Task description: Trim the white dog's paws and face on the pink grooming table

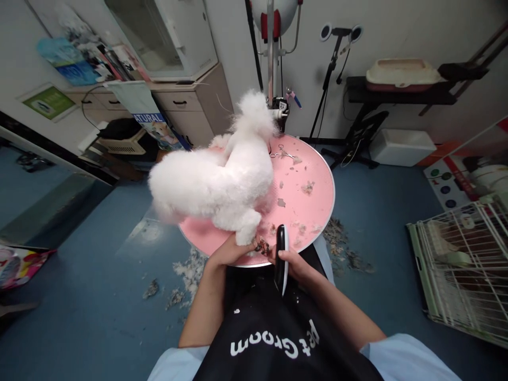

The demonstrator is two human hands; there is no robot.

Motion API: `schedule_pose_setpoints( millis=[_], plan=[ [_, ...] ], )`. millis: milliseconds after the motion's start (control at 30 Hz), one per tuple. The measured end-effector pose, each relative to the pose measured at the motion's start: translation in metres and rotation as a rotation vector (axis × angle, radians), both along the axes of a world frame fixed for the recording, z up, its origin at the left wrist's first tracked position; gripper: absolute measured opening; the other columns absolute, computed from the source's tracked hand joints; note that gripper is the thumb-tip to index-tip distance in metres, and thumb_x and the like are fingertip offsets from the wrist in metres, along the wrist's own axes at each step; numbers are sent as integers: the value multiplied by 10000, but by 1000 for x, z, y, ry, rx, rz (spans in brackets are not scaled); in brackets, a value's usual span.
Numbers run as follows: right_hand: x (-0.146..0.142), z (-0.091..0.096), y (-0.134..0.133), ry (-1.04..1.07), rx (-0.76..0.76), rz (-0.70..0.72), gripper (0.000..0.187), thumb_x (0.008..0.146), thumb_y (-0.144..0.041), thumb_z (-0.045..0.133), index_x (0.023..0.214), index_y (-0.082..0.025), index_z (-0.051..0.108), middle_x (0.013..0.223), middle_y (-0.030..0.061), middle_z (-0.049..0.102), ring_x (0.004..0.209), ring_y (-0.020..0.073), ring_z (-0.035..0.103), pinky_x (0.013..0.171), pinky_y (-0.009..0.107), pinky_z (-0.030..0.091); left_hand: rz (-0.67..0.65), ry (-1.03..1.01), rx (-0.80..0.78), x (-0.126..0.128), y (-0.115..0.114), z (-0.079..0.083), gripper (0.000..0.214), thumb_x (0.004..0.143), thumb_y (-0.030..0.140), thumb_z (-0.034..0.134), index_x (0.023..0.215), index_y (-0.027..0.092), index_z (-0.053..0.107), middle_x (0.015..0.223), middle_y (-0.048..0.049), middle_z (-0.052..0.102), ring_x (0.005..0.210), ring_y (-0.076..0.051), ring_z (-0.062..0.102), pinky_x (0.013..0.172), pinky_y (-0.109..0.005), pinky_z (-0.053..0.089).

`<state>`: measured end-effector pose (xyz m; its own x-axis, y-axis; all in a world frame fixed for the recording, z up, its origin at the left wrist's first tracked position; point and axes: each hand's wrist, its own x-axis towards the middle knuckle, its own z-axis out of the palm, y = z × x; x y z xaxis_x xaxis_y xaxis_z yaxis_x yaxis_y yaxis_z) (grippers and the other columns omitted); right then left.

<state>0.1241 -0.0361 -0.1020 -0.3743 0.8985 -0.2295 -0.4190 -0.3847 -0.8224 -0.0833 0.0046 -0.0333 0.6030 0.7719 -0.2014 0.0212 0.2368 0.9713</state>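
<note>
Your left hand [238,250] grasps the white dog's [210,182] leg [247,226] at the table's [313,206] six o'clock; your right hand [297,264] grips the clipper [281,264]. Judged soft, light, fragile: cradle the leg's lower end.

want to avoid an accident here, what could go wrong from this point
The dog could jerk the leg at the left hand, perhaps meeting the clipper in the right hand. Its body is close to the edge of the table, so a sudden shift might end in a slip. The scissors lying close by could nick it if it moves onto them.
</note>
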Motion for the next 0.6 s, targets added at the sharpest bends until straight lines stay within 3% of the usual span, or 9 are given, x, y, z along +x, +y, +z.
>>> schedule_pose_setpoints(
  millis=[67,133,167,233,300,367,467,600],
  plan=[
    [9,-7,0,-69,-7,-258,369,651,-526,689,767,-182,628,833,67,683,784,211,650,730,351,539,24,-29,-46,0,-1,-1,350,767,436,705,844,106,614,809,-90,662,796,-205,624,752,-331,494],
    [24,2,-3,-195,98,-414,282,686,-456,663,809,-204,633,959,74,674,857,223,643,740,354,536,78,-36,-65,1,-3,-3,331,749,416,721,828,116,607,766,-76,664,759,-205,635,731,-330,500],
    [30,12,-6,-286,194,-380,248,681,-413,669,819,-209,639,1015,82,663,887,234,639,740,359,536,105,-26,-62,3,-5,-4,317,743,406,724,809,120,603,744,-67,661,735,-199,635,718,-325,500],
    [31,36,-15,-530,448,-88,269,630,-315,707,875,-215,658,1135,98,628,938,255,634,771,373,530,163,25,-38,9,-7,-4,292,743,392,711,759,124,597,709,-52,650,692,-182,623,686,-303,495],
    [16,57,-27,-803,720,182,375,581,-242,704,955,-215,674,1332,119,517,1043,291,604,853,400,503,212,103,-6,14,-9,-2,263,749,372,690,737,125,601,702,-42,646,675,-167,605,654,-277,482],
    [-5,69,-36,-1063,861,302,405,569,-231,689,972,-194,670,1309,157,517,981,297,616,805,402,503,259,171,15,15,-10,1,239,741,356,687,757,129,612,703,-28,644,669,-158,590,620,-255,466],
    [-28,70,-40,-1240,913,291,275,591,-245,659,857,-177,659,937,109,618,756,223,600,661,327,477,281,182,-9,6,-13,-4,329,758,455,662,781,129,629,678,-21,635,618,-142,564,540,-227,423],
    [-30,64,-34,-975,935,144,188,572,-222,641,756,-198,609,715,16,547,630,153,517,566,257,407,365,-80,-188,-11,-30,-34,759,714,821,428,787,99,651,577,-53,605,435,-105,475,430,-219,336]
  ],
)
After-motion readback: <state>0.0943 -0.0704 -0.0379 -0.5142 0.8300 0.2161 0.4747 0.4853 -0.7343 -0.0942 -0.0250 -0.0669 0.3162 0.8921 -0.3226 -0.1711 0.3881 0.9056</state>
